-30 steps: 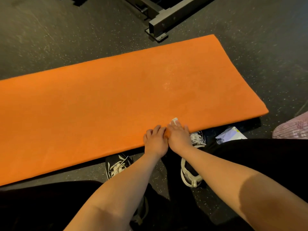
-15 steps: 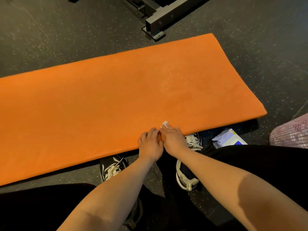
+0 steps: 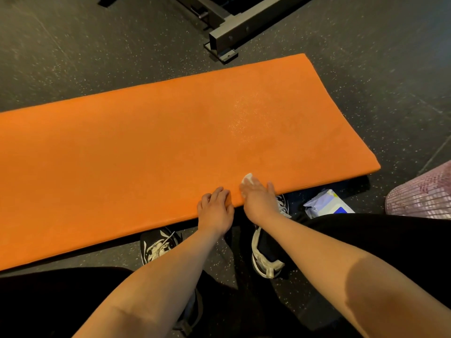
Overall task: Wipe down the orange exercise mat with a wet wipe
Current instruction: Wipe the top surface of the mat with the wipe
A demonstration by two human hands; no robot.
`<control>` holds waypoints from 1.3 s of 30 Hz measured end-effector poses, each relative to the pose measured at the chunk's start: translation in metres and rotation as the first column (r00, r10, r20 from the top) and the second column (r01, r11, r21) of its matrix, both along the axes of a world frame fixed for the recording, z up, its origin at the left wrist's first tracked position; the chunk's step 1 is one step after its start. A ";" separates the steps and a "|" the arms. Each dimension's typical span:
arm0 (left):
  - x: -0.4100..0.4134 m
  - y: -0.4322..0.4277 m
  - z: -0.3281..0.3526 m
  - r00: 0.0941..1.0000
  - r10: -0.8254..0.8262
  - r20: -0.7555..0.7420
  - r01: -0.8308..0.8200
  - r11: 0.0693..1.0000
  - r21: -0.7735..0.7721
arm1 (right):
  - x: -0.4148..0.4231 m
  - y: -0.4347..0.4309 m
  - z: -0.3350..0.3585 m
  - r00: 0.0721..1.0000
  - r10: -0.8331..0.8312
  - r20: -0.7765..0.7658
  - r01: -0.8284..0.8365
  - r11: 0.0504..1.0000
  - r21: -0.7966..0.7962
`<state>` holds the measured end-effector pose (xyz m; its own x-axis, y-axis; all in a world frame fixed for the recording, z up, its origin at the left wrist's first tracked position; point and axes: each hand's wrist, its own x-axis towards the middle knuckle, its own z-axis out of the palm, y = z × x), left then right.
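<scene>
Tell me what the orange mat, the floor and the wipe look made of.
The orange mat: likely foam, matte, finely textured; thick rounded edge, faint glint. The floor: seemingly rubber, dark, matte, pale speckles. The wipe under the right hand: thin white sheet, crumpled, probably nonwoven; exact fibre unclear.

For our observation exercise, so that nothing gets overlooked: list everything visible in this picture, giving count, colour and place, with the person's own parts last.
exercise mat: one, orange, flat on the floor across the middle
wet wipe: one, white, on the mat by its near edge, under the right fingers
wipes packet: one, white and blue, on the floor right of the shoes
metal frame: one, dark grey, on the floor beyond the mat
patterned item: one, pink, right edge, cut off
floor: dark, speckled, underneath everything
shoes: two, black and white, by the mat's near edge
trousers: black, bottom of view
left hand: one, fingers bent on the mat's near edge
right hand: one, pressing the wipe
</scene>
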<state>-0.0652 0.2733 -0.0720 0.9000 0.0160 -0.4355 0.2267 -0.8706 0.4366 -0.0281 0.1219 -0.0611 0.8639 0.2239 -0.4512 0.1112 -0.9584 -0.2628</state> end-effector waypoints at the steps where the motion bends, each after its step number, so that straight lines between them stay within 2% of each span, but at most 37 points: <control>1: 0.001 0.000 0.000 1.000 -0.002 -0.001 0.002 1.000 0.005 | 0.009 -0.006 0.003 0.997 -0.082 -0.014 0.081 0.996 -0.045; 3: 0.002 -0.001 0.001 1.000 0.004 -0.006 -0.004 1.000 0.009 | 0.019 -0.011 0.005 0.980 -0.197 -0.028 0.194 0.977 -0.090; 4: 0.002 -0.002 0.002 1.000 0.004 -0.006 -0.004 1.000 0.011 | 0.018 -0.008 0.006 0.979 -0.202 -0.029 0.199 0.976 -0.088; 8: 0.003 -0.006 0.000 1.000 -0.019 0.006 0.019 1.000 0.008 | -0.007 0.017 0.001 1.000 0.007 -0.026 -0.005 0.998 0.055; 10: 0.004 -0.007 -0.002 1.000 -0.026 0.006 0.026 0.999 -0.023 | -0.011 0.013 0.001 0.996 0.082 -0.036 -0.079 0.995 0.063; 12: 0.004 -0.008 -0.002 0.998 -0.057 0.021 0.057 0.998 -0.013 | 0.001 -0.001 0.005 0.998 0.049 -0.040 -0.049 0.999 0.004; 15: 0.006 -0.008 -0.004 0.995 -0.082 0.058 0.082 0.997 0.008 | 0.019 -0.022 0.012 0.988 -0.153 -0.030 0.151 0.986 -0.069; 17: 0.007 -0.007 -0.006 0.994 -0.072 0.078 0.074 0.997 -0.014 | 0.020 -0.024 0.011 0.975 -0.222 -0.012 0.221 0.974 -0.059; 24: 0.007 -0.011 -0.013 0.984 -0.035 0.173 0.041 0.999 -0.027 | -0.016 0.003 0.002 0.999 0.033 -0.004 -0.033 0.993 0.110; 26: 0.008 -0.012 -0.010 0.981 -0.015 0.194 0.022 0.999 -0.036 | -0.010 -0.009 0.005 1.000 0.019 0.011 -0.020 0.996 0.082; 31: 0.010 -0.013 -0.003 0.975 0.084 0.207 -0.062 0.992 -0.113 | -0.001 -0.025 0.016 0.976 -0.211 0.045 0.211 0.977 0.021; 37: 0.008 -0.017 0.001 0.973 0.167 0.157 -0.148 0.981 -0.126 | -0.025 0.004 0.019 0.989 -0.136 0.061 0.123 0.976 0.178; 39: 0.004 -0.019 0.004 0.974 0.178 0.140 -0.160 0.979 -0.129 | -0.030 -0.002 0.020 0.994 -0.083 0.071 0.069 0.980 0.185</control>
<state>-0.0609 0.2539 -0.0679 0.9438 0.1308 -0.3035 0.2905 -0.7665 0.5728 -0.0584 0.1201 -0.0410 0.9126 0.2284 -0.3391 0.0670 -0.9018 -0.4269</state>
